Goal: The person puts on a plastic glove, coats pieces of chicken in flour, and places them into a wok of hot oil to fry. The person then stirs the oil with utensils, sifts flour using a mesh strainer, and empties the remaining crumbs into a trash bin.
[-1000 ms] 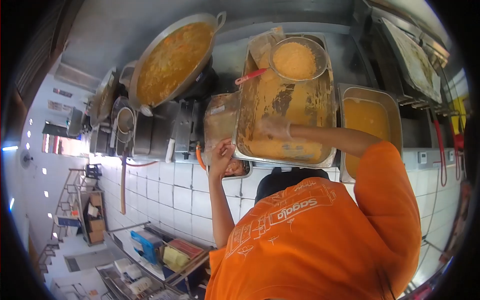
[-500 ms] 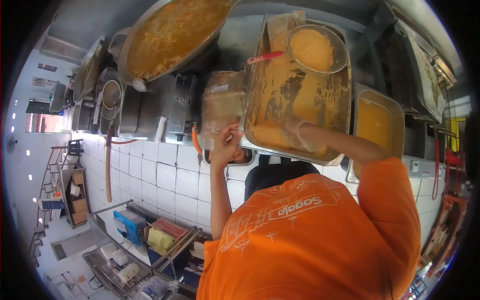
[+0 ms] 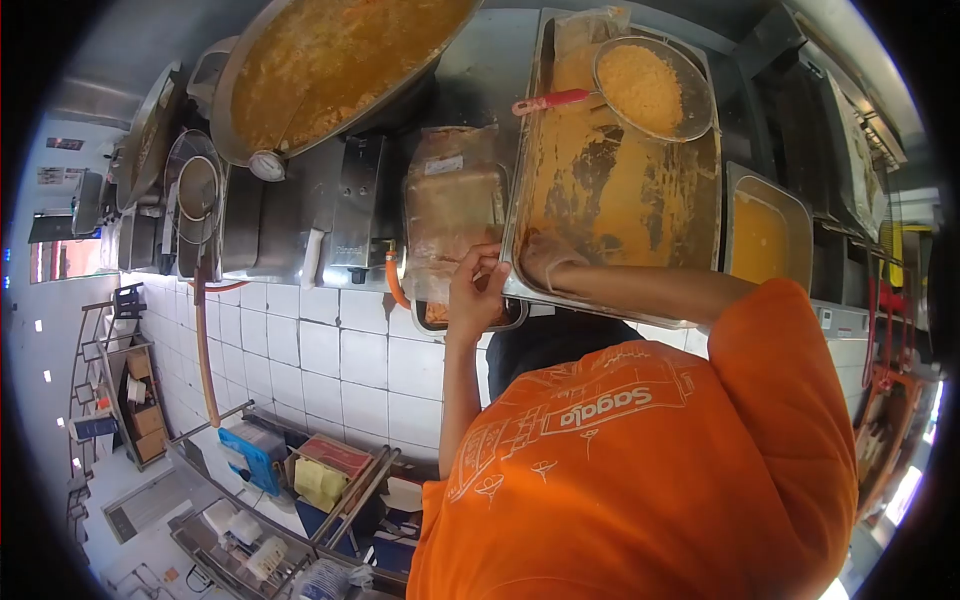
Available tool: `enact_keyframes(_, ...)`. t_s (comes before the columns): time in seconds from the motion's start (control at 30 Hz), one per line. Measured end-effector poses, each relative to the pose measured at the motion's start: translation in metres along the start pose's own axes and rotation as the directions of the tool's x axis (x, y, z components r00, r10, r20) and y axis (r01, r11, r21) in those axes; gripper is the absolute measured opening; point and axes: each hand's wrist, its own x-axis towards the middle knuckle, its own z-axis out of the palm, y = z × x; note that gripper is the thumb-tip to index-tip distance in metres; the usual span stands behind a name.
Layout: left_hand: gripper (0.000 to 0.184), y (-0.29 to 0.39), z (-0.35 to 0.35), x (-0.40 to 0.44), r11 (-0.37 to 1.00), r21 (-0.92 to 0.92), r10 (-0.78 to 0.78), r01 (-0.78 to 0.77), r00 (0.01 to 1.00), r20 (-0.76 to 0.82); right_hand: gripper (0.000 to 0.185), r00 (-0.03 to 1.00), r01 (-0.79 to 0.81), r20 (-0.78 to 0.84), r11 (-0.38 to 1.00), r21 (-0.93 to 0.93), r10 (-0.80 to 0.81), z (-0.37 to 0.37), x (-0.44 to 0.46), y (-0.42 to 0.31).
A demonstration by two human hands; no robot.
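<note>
A large metal tray [image 3: 713,200] coated with orange-yellow batter or crumbs lies in front of me. My left hand [image 3: 477,288] is bare and pinches the tray's near left corner. Inside that same corner is my right hand [image 3: 548,262], in a clear glove, pressed down against the orange layer. Its fingertips are hard to make out. A round sieve [image 3: 640,88] full of pale orange crumbs rests over the tray's far right part, its red handle [image 3: 550,101] pointing left. Behind the sieve, a clear plastic bag [image 3: 590,30] lies at the far edge.
A big pan [image 3: 330,70] of orange-brown liquid stands at the far left. Another tray [image 3: 770,235] with yellow liquid is on the right. Left of the large tray, a covered metal container [image 3: 455,205] sits beside an orange hose [image 3: 393,275]. Shelving with boxes [image 3: 325,470] is at the lower left.
My right hand has moved left through the tray to its near left corner. My left hand keeps its hold on the corner. The camera view has shifted.
</note>
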Motion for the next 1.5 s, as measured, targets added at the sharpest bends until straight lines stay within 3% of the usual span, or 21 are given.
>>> enact_keyframes(0.07,0.021,0.0,-0.001,0.001,1.0,0.001,-0.016,0.016,1.0,0.007,0.038,0.988,-0.111,-0.053,0.909,0.402,0.144,0.002,-0.002,0.003)
enact_keyframes(0.4,0.023,0.012,-0.003,0.0,0.994,0.035,-0.104,0.102,0.994,0.039,0.033,0.919,0.392,-0.136,0.814,0.429,-0.371,-0.003,0.001,0.052)
enact_keyframes(0.43,0.023,0.013,-0.003,-0.001,0.994,0.04,-0.104,0.102,0.994,0.042,0.038,0.963,-0.059,0.174,0.47,0.881,-0.206,-0.015,-0.006,0.052)
enact_keyframes(0.47,0.024,0.014,-0.003,-0.001,0.992,0.004,-0.126,0.126,0.991,0.046,0.05,0.833,-0.53,0.501,-0.079,0.844,-0.234,-0.025,-0.011,0.052)
enact_keyframes(0.53,0.024,0.015,-0.002,0.0,0.989,-0.028,-0.145,0.147,0.988,0.056,0.05,0.919,-0.31,0.29,-0.034,0.95,-0.268,-0.028,-0.017,0.076)
enact_keyframes(0.57,0.023,0.014,-0.001,-0.001,0.99,-0.029,-0.137,0.138,0.989,0.05,0.051,0.934,0.168,-0.115,0.132,0.977,-0.338,-0.049,-0.044,0.076)
enact_keyframes(0.6,0.023,0.014,-0.001,-0.001,0.991,-0.031,-0.128,0.13,0.991,0.044,0.053,0.8,0.597,-0.445,0.455,0.661,-0.403,-0.076,-0.069,0.075)
enact_keyframes(0.63,0.023,0.015,-0.001,-0.001,0.991,-0.029,-0.127,0.128,0.991,0.051,0.055,0.621,0.692,-0.668,0.688,0.22,-0.411,-0.105,-0.089,0.071)
enact_keyframes(0.73,0.022,0.017,-0.001,-0.003,0.987,-0.05,-0.148,0.152,0.987,0.069,0.038,0.892,0.451,-0.427,0.219,0.865,-0.149,-0.163,-0.063,0.126)
enact_keyframes(0.8,0.023,0.012,-0.001,-0.001,0.994,0.075,-0.078,0.075,0.996,0.037,0.04,0.978,0.128,-0.122,-0.026,0.991,0.167,-0.225,-0.06,0.148)
enact_keyframes(0.83,0.023,0.014,0.0,-0.001,0.995,0.071,-0.066,0.063,0.997,0.041,0.042,0.87,0.088,-0.153,0.157,0.984,0.468,-0.245,-0.054,0.159)
enact_keyframes(0.87,0.024,0.016,0.002,-0.002,0.996,0.038,-0.087,0.086,0.996,0.029,0.042,0.867,0.097,-0.165,0.166,0.981,0.47,-0.255,-0.05,0.165)
enact_keyframes(0.9,0.025,0.018,0.003,-0.004,0.994,0.005,-0.109,0.109,0.994,0.017,0.044,0.778,0.047,-0.329,0.472,0.88,0.535,-0.26,-0.046,0.17)
enact_keyframes(0.93,0.025,0.018,0.004,-0.005,0.995,0.002,-0.099,0.099,0.995,0.02,0.047,0.681,-0.052,-0.501,0.719,0.693,0.533,-0.263,-0.042,0.175)
enact_keyframes(1.03,0.025,0.017,0.003,-0.004,0.994,0.015,-0.111,0.111,0.994,0.009,0.05,0.611,-0.107,-0.748,0.964,0.244,0.257,-0.251,-0.033,0.198)
enact_keyframes(1.07,0.026,0.011,0.002,-0.002,0.996,0.023,-0.091,0.091,0.996,0.01,0.051,0.586,-0.14,-0.797,0.987,0.077,0.145,-0.254,-0.038,0.195)
enact_keyframes(1.17,0.025,0.013,0.0,-0.004,0.994,-0.011,-0.11,0.11,0.994,0.021,0.037,0.71,-0.209,-0.494,0.821,0.531,0.501,-0.243,-0.098,0.132)
enact_keyframes(1.3,0.024,0.015,0.0,-0.003,0.993,-0.03,-0.117,0.118,0.993,0.028,0.027,0.981,-0.061,-0.134,0.874,0.483,0.142,-0.145,-0.106,0.125)
enact_keyframes(1.37,0.024,0.016,-0.001,-0.004,0.992,-0.022,-0.121,0.122,0.992,0.031,0.024,0.99,-0.124,0.111,0.899,0.419,0.085,-0.074,-0.074,0.135)
enact_keyframes(1.43,0.024,0.015,-0.001,-0.003,0.992,-0.015,-0.125,0.125,0.992,0.034,0.03,0.873,-0.488,0.374,0.563,0.667,0.313,-0.031,-0.062,0.102)
enact_keyframes(1.5,0.025,0.013,-0.002,-0.003,0.992,-0.028,-0.12,0.121,0.992,0.036,0.032,0.867,-0.487,0.312,0.522,0.701,0.389,-0.013,-0.055,0.074)
